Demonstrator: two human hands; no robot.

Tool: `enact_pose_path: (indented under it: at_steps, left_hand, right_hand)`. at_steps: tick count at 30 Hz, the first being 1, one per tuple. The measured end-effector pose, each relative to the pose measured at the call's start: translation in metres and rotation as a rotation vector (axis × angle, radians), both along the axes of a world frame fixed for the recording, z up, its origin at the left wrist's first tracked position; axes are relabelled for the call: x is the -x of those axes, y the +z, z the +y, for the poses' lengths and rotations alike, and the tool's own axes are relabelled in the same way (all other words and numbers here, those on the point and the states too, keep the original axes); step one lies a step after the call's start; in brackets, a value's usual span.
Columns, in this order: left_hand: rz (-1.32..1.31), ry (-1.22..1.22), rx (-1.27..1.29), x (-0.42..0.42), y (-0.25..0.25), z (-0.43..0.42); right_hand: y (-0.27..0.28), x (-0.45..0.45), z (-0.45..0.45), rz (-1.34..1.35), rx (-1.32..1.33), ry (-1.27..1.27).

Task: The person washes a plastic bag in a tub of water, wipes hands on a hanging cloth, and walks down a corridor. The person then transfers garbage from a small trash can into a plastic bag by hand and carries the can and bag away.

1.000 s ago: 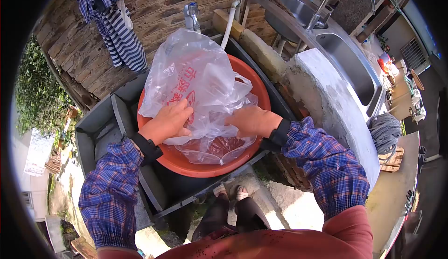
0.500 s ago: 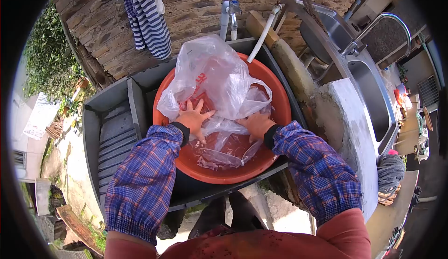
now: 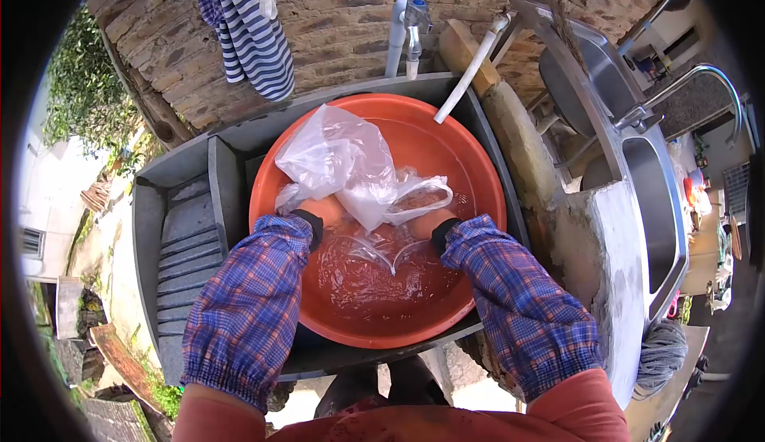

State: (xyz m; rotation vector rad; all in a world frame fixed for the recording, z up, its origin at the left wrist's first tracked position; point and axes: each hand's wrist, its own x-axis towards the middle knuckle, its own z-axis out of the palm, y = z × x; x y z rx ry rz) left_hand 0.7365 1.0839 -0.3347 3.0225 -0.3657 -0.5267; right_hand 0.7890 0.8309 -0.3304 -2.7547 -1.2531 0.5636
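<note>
An orange-red basin (image 3: pixel 382 334) with water in it sits in a dark stone sink. A clear plastic bag (image 3: pixel 339 155) lies in the basin, its upper part puffed above the water and its lower part under it. My left hand (image 3: pixel 323 209) is at the bag's left side, pushed down into the water, its fingers hidden. On the right, my right hand (image 3: pixel 426 223) reaches under beside the bag's handle loop, its fingers also hidden by bag and water.
The stone sink (image 3: pixel 219 191) has a ribbed washboard (image 3: pixel 190 263) at the left. Behind stand a tap (image 3: pixel 413 35) and a white pipe (image 3: pixel 470 71). Striped cloth (image 3: pixel 259 39) hangs upper left. A steel sink (image 3: pixel 649 203) and a grey mop (image 3: pixel 661 354) are at the right.
Both my hands have gone down from the top of the bag into the water. The bag is bunched smaller, its lower part now submerged, and more of the basin shows.
</note>
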Motion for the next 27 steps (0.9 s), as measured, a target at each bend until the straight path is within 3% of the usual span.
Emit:
enact_pose_path:
  at_steps: [1, 3, 4, 5, 6, 7, 9, 11, 12, 13, 14, 17, 19, 21, 22, 23, 24, 25, 27]
  left_hand:
    - [-0.004, 0.002, 0.0, -0.002, 0.008, -0.002]
    - [0.106, 0.29, 0.044, -0.008, 0.023, -0.005]
    - [0.102, 0.293, 0.038, -0.007, 0.026, -0.002]
    - [0.105, 0.294, 0.186, -0.007, 0.02, 0.003]
    - [0.104, 0.297, 0.338, -0.007, 0.02, 0.008]
    - [0.092, 0.305, 0.337, -0.012, 0.027, 0.016]
    - [0.175, -0.149, 0.292, -0.012, 0.05, 0.028]
    - [0.138, -0.124, 0.309, 0.004, 0.082, 0.027]
    - [0.175, -0.059, 0.5, 0.01, 0.093, 0.032]
    - [0.211, 0.005, 0.692, 0.017, 0.106, 0.035]
    - [0.146, 0.048, 0.767, 0.026, 0.121, 0.036]
    - [0.074, 0.078, 0.798, 0.043, 0.16, 0.041]
    - [0.053, 0.105, 0.884, 0.05, 0.171, 0.048]
    - [0.188, 0.283, 1.088, 0.053, 0.174, 0.054]
    - [0.191, 0.28, 1.092, 0.055, 0.167, 0.055]
    - [-0.068, 0.374, 0.847, 0.054, 0.155, 0.057]
    - [-0.328, 0.464, 0.59, 0.054, 0.154, 0.055]
    - [-0.34, 0.469, 0.591, 0.053, 0.153, 0.053]
    - [-0.408, 0.222, 0.549, 0.051, 0.164, 0.03]
  right_hand:
    - [-0.01, -0.007, -0.001, 0.004, -0.004, 0.006]
    - [-0.022, -0.014, -0.002, -0.045, -0.041, -0.021]
    - [-0.028, -0.015, -0.001, -0.086, -0.078, -0.048]
    - [-0.028, -0.016, 0.0, -0.129, -0.113, -0.077]
    - [0.067, -0.007, 0.008, 0.209, 0.091, -0.232]
    - [0.06, -0.026, 0.008, 0.2, 0.087, -0.223]
    - [0.028, -0.06, -0.006, 0.309, 0.107, -0.097]
    - [0.08, -0.062, -0.018, 0.216, -0.163, -0.157]
    - [0.123, -0.056, -0.018, 0.268, -0.225, -0.255]
    - [0.14, -0.059, -0.025, 0.515, -0.4, -0.335]
    - [0.157, -0.055, -0.029, 0.502, -0.474, -0.322]
    - [0.205, -0.03, -0.03, 0.412, -0.698, -0.34]
    - [0.214, -0.022, -0.022, 0.339, -0.853, -0.359]
    - [0.208, -0.015, -0.012, 0.386, -1.221, -0.41]
    - [0.204, -0.011, -0.004, 0.257, -1.146, -0.428]
    - [0.199, -0.011, -0.004, -0.098, -0.854, -0.38]
    - [0.189, -0.012, -0.003, -0.071, -0.804, -0.427]
    - [0.176, -0.012, 0.001, -0.043, -0.756, -0.465]
    - [0.159, 0.007, 0.011, -0.189, -0.535, -0.236]
